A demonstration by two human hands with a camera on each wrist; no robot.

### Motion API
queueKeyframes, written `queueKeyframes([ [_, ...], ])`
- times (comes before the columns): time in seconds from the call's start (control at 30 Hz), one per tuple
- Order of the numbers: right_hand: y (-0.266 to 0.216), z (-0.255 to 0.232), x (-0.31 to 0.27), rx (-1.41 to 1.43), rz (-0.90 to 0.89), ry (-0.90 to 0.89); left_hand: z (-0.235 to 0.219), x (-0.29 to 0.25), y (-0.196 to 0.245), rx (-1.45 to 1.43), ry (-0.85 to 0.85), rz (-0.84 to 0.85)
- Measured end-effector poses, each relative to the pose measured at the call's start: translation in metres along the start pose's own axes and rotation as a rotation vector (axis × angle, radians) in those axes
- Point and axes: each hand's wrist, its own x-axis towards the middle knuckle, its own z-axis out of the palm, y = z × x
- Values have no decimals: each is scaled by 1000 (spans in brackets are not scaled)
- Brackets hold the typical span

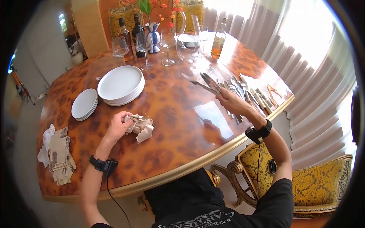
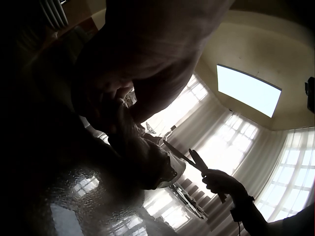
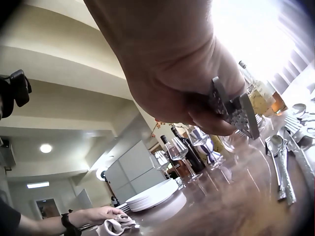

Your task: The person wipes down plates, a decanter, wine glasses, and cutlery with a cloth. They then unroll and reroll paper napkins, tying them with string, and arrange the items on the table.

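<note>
The left hand pinches a crumpled beige patterned napkin just above the table, in front of the large white plates. In the left wrist view that napkin is dark and hangs from the fingers. Over the right part of the table, the right hand grips the handles of table knives, their blades pointing away to the upper left. In the right wrist view the patterned handle ends stick out of the fist. Beside this hand lies a spread of cutlery.
Small white plates and a pile of patterned napkins lie at the left. Wine glasses, bottles, a glass decanter and a striped vase stand at the back. A yellow chair is at the near right.
</note>
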Motion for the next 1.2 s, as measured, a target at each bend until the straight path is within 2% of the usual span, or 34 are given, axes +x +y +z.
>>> queueKeyframes([
  [0.07,-9,28,12,-76,-98,-18,-4,-3,6,-130,82,33],
  [0.13,-21,52,21,-62,-190,-52,-7,-7,16,-183,153,-4],
  [0.2,-40,67,24,-85,-207,-97,-10,-11,18,-458,188,96],
  [0.33,-59,88,28,-84,-289,-109,-2,-20,37,-672,318,129],
  [0.4,-60,97,29,-61,-312,-117,-3,-19,30,-640,301,93],
  [0.47,-58,105,32,-154,-316,-99,-2,-14,21,-687,269,81],
  [0.6,-55,102,30,-194,-338,-64,2,-10,6,-684,272,71],
  [0.7,-61,91,25,-277,-296,-26,6,-12,7,-687,283,49],
  [0.8,-67,81,27,-271,-350,45,12,-14,17,-745,272,43],
  [0.87,-77,75,30,-99,-369,96,15,-11,25,-709,246,36],
  [0.93,-87,68,32,-76,-376,30,21,-6,32,-676,224,28],
  [1.0,-118,56,22,315,-512,-102,29,3,42,-602,149,32],
  [1.03,-115,61,27,359,-531,-216,35,8,47,-539,88,39],
  [1.07,-111,70,31,359,-536,-216,45,11,54,-538,92,41],
  [1.13,-107,87,36,167,-822,91,66,16,72,-513,45,62],
  [1.2,-102,83,37,205,-769,99,81,18,89,-530,3,72],
])
